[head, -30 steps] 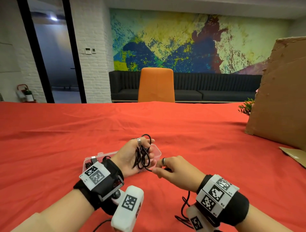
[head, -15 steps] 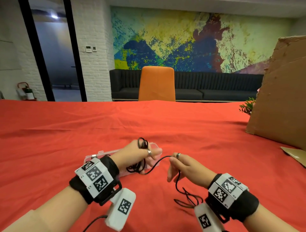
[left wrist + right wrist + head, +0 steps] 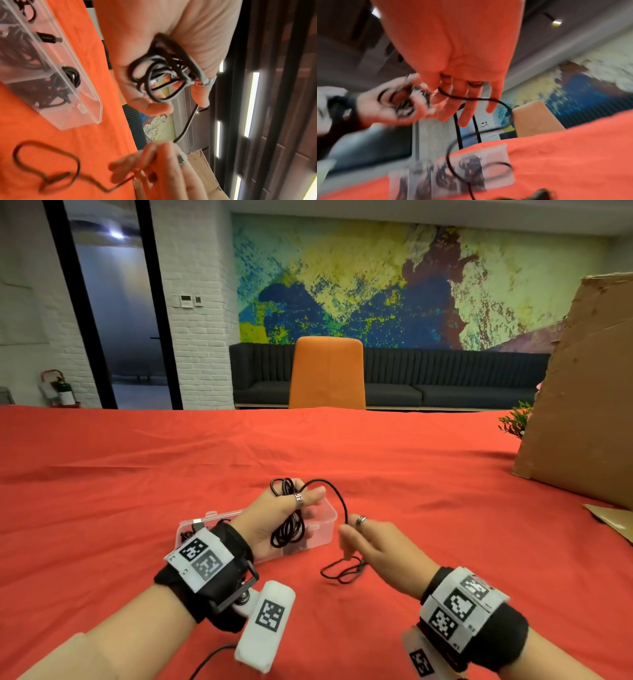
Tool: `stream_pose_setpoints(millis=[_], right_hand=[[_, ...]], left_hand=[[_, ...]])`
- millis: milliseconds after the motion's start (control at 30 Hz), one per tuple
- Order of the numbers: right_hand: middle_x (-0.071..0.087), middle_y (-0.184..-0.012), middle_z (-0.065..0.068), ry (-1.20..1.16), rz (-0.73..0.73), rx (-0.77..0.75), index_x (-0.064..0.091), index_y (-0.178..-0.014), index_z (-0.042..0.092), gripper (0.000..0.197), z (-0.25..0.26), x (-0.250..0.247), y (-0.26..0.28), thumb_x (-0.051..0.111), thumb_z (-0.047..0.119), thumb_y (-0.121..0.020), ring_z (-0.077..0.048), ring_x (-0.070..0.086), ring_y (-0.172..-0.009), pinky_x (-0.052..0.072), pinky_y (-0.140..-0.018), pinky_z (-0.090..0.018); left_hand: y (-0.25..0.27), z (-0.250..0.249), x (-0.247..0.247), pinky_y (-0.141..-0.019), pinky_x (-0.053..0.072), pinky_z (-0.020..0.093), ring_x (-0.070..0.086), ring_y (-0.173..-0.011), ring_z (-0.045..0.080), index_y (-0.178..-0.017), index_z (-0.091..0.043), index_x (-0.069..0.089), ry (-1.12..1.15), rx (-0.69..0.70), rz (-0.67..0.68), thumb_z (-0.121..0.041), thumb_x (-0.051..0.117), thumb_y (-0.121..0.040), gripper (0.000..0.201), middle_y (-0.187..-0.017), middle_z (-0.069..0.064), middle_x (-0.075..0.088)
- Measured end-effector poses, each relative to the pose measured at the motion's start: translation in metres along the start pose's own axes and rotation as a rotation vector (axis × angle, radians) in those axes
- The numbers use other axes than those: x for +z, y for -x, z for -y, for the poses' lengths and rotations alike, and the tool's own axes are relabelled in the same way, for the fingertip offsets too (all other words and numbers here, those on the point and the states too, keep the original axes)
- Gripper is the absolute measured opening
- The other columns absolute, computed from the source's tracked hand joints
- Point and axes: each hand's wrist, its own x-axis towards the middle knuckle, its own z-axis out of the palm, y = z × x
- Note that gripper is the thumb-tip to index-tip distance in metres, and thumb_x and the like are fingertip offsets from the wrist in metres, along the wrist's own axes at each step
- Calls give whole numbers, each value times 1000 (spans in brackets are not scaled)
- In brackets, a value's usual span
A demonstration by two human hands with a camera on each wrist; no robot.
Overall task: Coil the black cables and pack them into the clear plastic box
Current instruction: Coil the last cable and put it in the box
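Head view: our left hand [image 3: 274,518] clutched the thin black cable's coil [image 3: 287,529] above the clear plastic box [image 3: 322,520] (partly filled); right hand [image 3: 373,546] pinched the slack, best fed taut.

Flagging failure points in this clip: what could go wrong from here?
The loops held in the left hand look loose, so they may spring apart. The tail lying on the red cloth could snag or knot as the right hand feeds it. The clear box already holds cables, so space may be tight.
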Motion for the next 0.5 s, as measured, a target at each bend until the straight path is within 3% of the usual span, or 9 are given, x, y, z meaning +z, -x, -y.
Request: stream_pose_setpoints(millis=[33,100,167,233,300,367,433,500], right_hand=[[59,-67,6,110,39,-25,44,-73,26,30,1,4,2,31,39,-97,-6,55,-64,38,-67,-29],[64,-81,-8,284,58,-54,45,-83,20,35,5,13,1,22,43,-96,-28,57,-78,33,-67,-33],[64,-91,-14,307,66,-32,45,-93,15,34,6,20,-1,24,41,-98,-37,56,-85,35,-67,-37],[64,-88,-10,230,68,-55,45,-93,20,30,3,22,0,27,44,-96,-34,57,-84,43,-70,-40],[59,-76,-1,195,53,-69,50,-85,20,35,-10,15,1,30,49,-90,-28,57,-79,44,-70,-38],[48,-67,10,190,-8,-59,55,-77,17,44,-22,2,2,35,56,-85,-21,52,-74,36,-69,-29],[44,-69,16,190,-79,-80,57,-74,20,45,-28,-9,2,39,61,-80,-10,44,-73,30,-70,-22],[50,-72,17,91,-111,-69,57,-74,23,31,-24,-15,0,51,51,-84,-2,46,-74,36,-73,-17]], left_hand=[[-1,1,2,-53,53,26,63,-72,18,-65,-17,44,67,17,20,-16,72,-68,28,-84,10,61],[0,6,10,-62,59,32,65,-93,28,-64,-17,41,145,34,93,-10,73,-69,33,-101,15,66],[0,8,14,-57,57,32,69,-85,28,-63,-19,38,162,32,172,-11,73,-69,36,-91,13,68],[1,6,15,-50,51,28,65,-61,22,-61,-21,38,169,27,212,-12,82,-65,44,-71,9,60],[1,1,11,-55,50,30,51,-43,15,-62,-21,39,75,90,125,-4,76,-70,42,-56,4,45],[2,-2,7,-62,51,33,42,-39,10,-67,-16,44,-84,171,61,8,65,-77,33,-47,-3,40],[3,-3,4,-53,48,25,44,-41,10,-72,-13,51,-324,229,29,8,65,-78,26,-44,-7,46],[1,2,0,-45,41,20,45,-40,8,-65,-15,51,-493,249,39,0,69,-79,27,-47,-5,51]])
